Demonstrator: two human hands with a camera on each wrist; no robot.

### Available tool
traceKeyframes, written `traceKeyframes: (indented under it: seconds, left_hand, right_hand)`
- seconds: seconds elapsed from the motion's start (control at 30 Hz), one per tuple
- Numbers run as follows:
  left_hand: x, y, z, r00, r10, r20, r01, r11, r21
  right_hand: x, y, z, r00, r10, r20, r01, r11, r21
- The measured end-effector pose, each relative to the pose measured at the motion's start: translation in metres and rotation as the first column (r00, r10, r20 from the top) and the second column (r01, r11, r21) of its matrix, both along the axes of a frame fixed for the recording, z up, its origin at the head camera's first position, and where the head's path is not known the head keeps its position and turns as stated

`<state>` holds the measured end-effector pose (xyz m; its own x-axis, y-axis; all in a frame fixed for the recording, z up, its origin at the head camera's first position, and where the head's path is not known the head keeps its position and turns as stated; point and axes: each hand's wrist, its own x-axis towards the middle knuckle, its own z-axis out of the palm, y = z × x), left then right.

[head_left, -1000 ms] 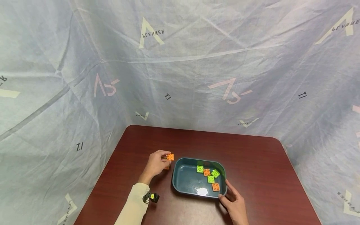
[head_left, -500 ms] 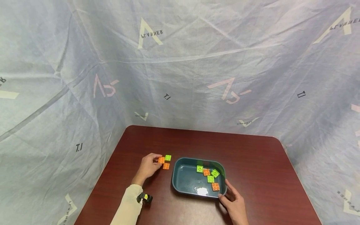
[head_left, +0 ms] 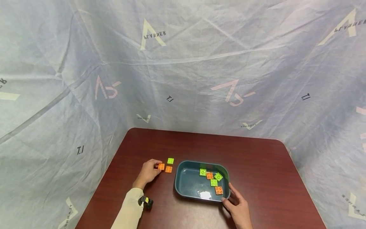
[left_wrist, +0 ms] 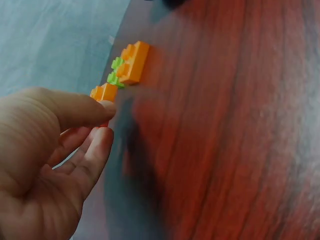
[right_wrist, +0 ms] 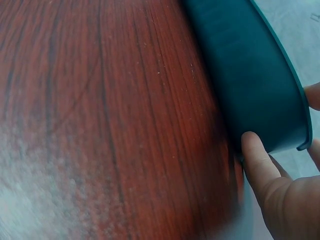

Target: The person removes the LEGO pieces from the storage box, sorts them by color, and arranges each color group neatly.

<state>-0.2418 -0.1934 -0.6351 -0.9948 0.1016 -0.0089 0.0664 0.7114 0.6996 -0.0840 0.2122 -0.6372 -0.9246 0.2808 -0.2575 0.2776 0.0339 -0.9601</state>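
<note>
My left hand (head_left: pixel 149 171) pinches an orange toy brick (head_left: pixel 161 166) between thumb and fingers, at the left of the table. In the left wrist view the thumb hides part of this orange brick (left_wrist: pixel 106 92). Just right of it lies a second orange brick (head_left: pixel 169 169), with a green brick (head_left: pixel 170 161) behind that one. My right hand (head_left: pixel 238 206) grips the near right corner of a dark teal tray (head_left: pixel 190 198). The right wrist view has the thumb against the tray's outer wall (right_wrist: pixel 250 80) and other fingers around the far side.
Inside the tray lie loose bricks, among them a green brick (head_left: pixel 203 172) and an orange brick (head_left: pixel 219 190), grouped toward its right side. The dark red wooden table (head_left: pixel 257 165) meets hanging grey cloth (head_left: pixel 183 108) at its back and sides.
My left hand has moved left and slightly nearer with the orange brick, bringing the green brick and the other orange brick into full view. The right hand and tray stay put.
</note>
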Motion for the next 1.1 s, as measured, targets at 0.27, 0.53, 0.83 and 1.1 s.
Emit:
traceKeyframes:
  seconds: [0.27,0.53,0.83,1.1]
  left_hand:
    - [0.0003,-0.0019,-0.0064,1.000,-0.024,0.003,0.024,0.999,-0.045]
    - [-0.0017,-0.0020,-0.0097,1.000,-0.031,-0.002,0.031,0.998,-0.058]
    - [-0.0005,-0.0016,-0.0064,0.999,-0.049,0.006,0.049,0.998,-0.037]
    - [0.0011,0.0008,-0.0021,0.999,-0.046,0.008,0.046,0.998,-0.046]
  right_hand:
    - [0.0013,-0.0013,0.0006,1.000,0.004,0.008,-0.005,1.000,0.016]
    - [0.0008,-0.0009,0.0006,1.000,0.001,0.003,-0.001,1.000,0.024]
    - [-0.0006,-0.0007,-0.0005,1.000,0.004,-0.004,-0.004,1.000,0.023]
    - [-0.0006,-0.0003,0.0008,0.999,0.012,-0.033,-0.012,1.000,0.015]
